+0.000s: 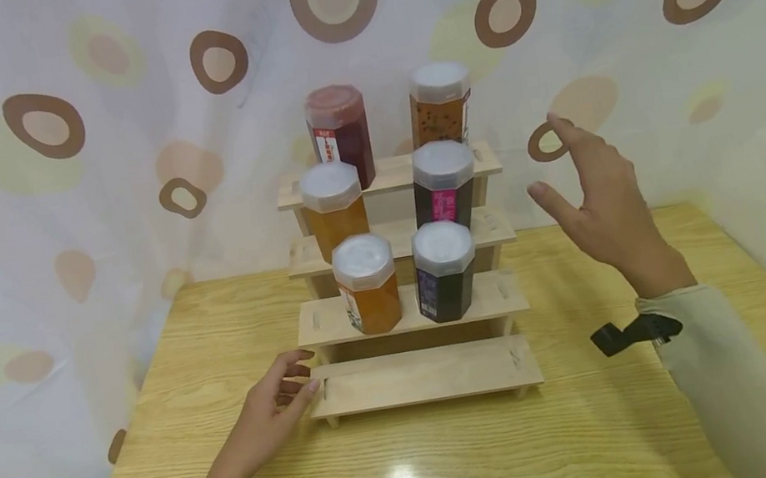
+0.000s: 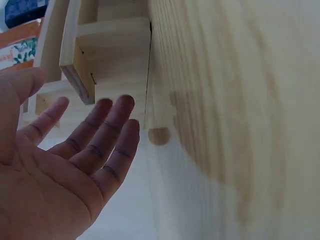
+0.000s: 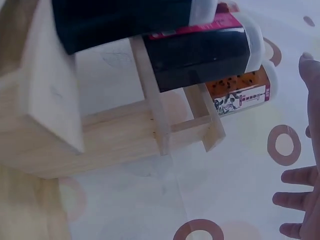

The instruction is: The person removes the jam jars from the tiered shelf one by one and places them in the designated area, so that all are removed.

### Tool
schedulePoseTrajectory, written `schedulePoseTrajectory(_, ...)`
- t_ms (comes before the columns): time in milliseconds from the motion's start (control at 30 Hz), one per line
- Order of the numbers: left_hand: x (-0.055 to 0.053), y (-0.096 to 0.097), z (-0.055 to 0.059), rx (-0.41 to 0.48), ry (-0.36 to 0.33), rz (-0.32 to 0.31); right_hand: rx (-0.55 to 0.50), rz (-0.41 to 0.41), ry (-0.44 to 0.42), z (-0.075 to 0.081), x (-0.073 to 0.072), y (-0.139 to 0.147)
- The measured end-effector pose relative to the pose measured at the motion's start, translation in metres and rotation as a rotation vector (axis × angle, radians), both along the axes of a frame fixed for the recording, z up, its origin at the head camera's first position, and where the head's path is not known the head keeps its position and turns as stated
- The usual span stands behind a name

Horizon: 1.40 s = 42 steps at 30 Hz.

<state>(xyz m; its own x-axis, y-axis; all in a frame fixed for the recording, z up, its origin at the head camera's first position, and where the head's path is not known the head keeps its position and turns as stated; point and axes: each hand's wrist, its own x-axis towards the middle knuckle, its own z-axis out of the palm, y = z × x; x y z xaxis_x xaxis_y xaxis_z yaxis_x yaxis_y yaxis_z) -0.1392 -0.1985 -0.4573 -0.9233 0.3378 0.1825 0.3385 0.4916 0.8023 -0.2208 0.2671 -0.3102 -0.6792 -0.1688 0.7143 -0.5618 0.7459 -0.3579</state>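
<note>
A stepped wooden rack (image 1: 424, 376) stands on the table, with capped jars on its upper three steps. The top step bears a dark red jar (image 1: 352, 143) and an amber jar with black seeds (image 1: 435, 119). Below them sit a golden jar (image 1: 338, 225) and a dark jar with a pink label (image 1: 446, 186). On the third step are an orange jar (image 1: 371, 296) and a dark jar with a purple label (image 1: 446, 287). My left hand (image 1: 268, 415), fingers loosely bent, is beside the rack's lower left end. Raised right of the rack, my right hand (image 1: 605, 202) holds nothing, thumb and fingers spread.
The rack's lowest step carries no jar. A pale cloth (image 1: 220, 131) with brown and yellow ring shapes hangs behind and beside the wood-grain table (image 1: 221, 359). Each sleeve has a dark wrist camera strapped on, such as the right camera (image 1: 638, 332).
</note>
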Motion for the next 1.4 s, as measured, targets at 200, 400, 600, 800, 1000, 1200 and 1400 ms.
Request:
schedulePoseTrajectory(200, -0.002, 0.004, -0.003, 0.088, -0.068, -0.012, -0.024, 0.001, -0.082, 0.024, -0.028, -0.009)
schedulePoseTrajectory(400, -0.001, 0.006, -0.006, 0.187, -0.151, -0.087, -0.042, 0.031, -0.199, 0.051, -0.046, -0.022)
schedulePoseTrajectory(600, -0.003, 0.005, -0.010, 0.200, -0.109, -0.135, -0.045, 0.051, -0.260, 0.068, -0.061, -0.036)
schedulePoseTrajectory(800, -0.004, 0.002, -0.014, 0.227, -0.116, -0.170, -0.014, 0.097, -0.321, 0.078, -0.072, -0.048)
schedulePoseTrajectory(1000, -0.005, -0.001, -0.016, 0.248, -0.162, -0.190, 0.004, 0.192, -0.336, 0.084, -0.080, -0.057)
schedulePoseTrajectory(1200, -0.006, -0.001, -0.017, 0.265, -0.186, -0.187, 0.086, 0.143, -0.366, 0.088, -0.086, -0.066)
schedulePoseTrajectory(1400, -0.006, -0.001, -0.015, 0.264, -0.182, -0.179, 0.144, 0.073, -0.416, 0.093, -0.093, -0.073)
